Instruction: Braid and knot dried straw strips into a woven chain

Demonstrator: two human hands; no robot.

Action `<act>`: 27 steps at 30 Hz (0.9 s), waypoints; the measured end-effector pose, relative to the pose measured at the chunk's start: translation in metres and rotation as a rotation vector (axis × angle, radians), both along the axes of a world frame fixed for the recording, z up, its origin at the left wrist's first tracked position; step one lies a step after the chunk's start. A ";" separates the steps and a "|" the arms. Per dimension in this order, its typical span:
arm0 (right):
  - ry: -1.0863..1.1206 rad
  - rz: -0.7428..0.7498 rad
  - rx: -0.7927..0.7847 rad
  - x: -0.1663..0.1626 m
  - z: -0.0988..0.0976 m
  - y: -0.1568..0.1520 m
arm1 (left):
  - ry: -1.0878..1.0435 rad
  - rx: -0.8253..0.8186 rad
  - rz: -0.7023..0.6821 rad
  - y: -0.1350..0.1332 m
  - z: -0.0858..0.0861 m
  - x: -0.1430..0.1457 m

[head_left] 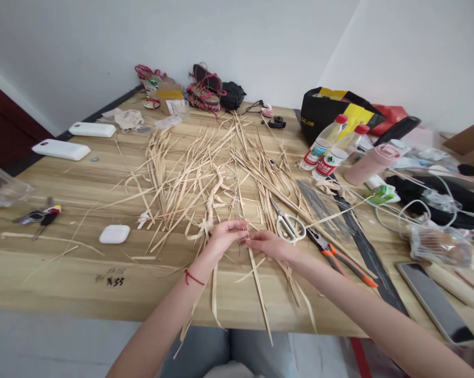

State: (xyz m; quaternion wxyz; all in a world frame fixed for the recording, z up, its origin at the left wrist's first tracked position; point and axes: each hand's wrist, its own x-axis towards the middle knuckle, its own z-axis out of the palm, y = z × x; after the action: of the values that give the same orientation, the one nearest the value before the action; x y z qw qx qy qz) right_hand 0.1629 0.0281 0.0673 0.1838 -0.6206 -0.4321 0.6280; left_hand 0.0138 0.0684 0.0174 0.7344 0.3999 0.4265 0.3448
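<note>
Our left hand (225, 237) is pinching thin wire (245, 231) at the fingertips, and our right hand (270, 245) is gripping it just beside. Beyond the left hand, a wrapped straw figure (214, 195) is lying on the tabletop (63, 283); we are judging it partly made, its stem and side branches already bound, while many straw strips (158, 163) are lying loose and unworked. From left to right, a white case (114, 234) is sitting well apart, scissors (282, 214) are lying near the right hand, and orange-handled pliers (335, 251) are resting beside our forearm. Strips are cluttering the space beneath both hands.
</note>
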 end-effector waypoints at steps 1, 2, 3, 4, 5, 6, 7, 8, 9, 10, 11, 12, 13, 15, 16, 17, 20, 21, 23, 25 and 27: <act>-0.005 -0.022 0.017 -0.002 -0.001 -0.002 | -0.006 -0.002 0.003 0.000 0.000 0.000; -0.005 -0.048 0.032 -0.003 -0.003 -0.003 | -0.010 -0.003 0.003 0.000 0.000 0.000; -0.001 -0.073 0.041 -0.005 -0.005 -0.005 | -0.011 -0.002 0.001 0.000 -0.001 -0.001; 0.005 -0.097 0.044 -0.005 -0.007 -0.008 | -0.011 0.001 -0.004 -0.001 -0.001 -0.001; 0.010 -0.117 0.041 -0.006 -0.010 -0.010 | -0.011 0.005 -0.010 -0.001 -0.001 -0.001; 0.016 -0.136 0.032 -0.006 -0.013 -0.011 | -0.011 0.011 -0.019 -0.002 -0.002 -0.001; 0.025 -0.153 0.023 -0.006 -0.017 -0.013 | -0.012 0.018 -0.027 -0.003 -0.002 -0.001; 0.038 -0.168 0.017 -0.006 -0.020 -0.014 | -0.012 0.026 -0.034 -0.003 -0.002 -0.001; 0.052 -0.183 0.010 -0.006 -0.022 -0.016 | -0.011 0.036 -0.039 -0.004 -0.003 -0.001; 0.068 -0.198 0.006 -0.006 -0.024 -0.016 | -0.008 0.046 -0.042 -0.004 -0.003 -0.001; 0.087 -0.209 0.004 -0.006 -0.026 -0.017 | -0.005 0.054 -0.043 -0.004 -0.003 -0.001; 0.112 -0.219 0.004 -0.006 -0.027 -0.017 | -0.003 0.057 -0.041 -0.004 -0.004 -0.001; 0.143 -0.229 0.001 -0.005 -0.027 -0.018 | -0.004 0.055 -0.039 -0.004 -0.003 -0.001; 0.217 -0.256 -0.033 -0.004 -0.026 -0.018 | -0.011 0.042 -0.038 -0.004 -0.003 0.000; 0.245 -0.276 -0.059 -0.003 -0.025 -0.018 | -0.016 0.037 -0.038 -0.004 -0.002 0.000; 0.259 -0.298 -0.082 -0.003 -0.024 -0.019 | -0.020 0.034 -0.038 -0.004 -0.002 0.000; 0.241 -0.330 -0.058 -0.006 -0.022 -0.023 | -0.024 0.026 -0.041 -0.004 0.000 0.000; 0.225 -0.330 -0.024 -0.008 -0.022 -0.025 | -0.022 0.022 -0.041 -0.004 0.001 0.000; 0.197 -0.330 0.033 -0.012 -0.023 -0.029 | -0.013 0.015 -0.037 -0.004 0.002 -0.001; 0.165 -0.335 0.060 -0.015 -0.025 -0.031 | -0.006 0.015 -0.035 -0.004 0.003 -0.001; 0.137 -0.319 0.089 -0.016 -0.026 -0.032 | -0.003 0.014 -0.043 -0.004 0.003 -0.002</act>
State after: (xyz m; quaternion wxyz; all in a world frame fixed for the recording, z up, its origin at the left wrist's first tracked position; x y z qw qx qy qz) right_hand 0.1474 -0.0035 0.0411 0.3375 -0.6282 -0.3419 0.6120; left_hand 0.0118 0.0647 0.0206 0.7394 0.4134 0.4144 0.3326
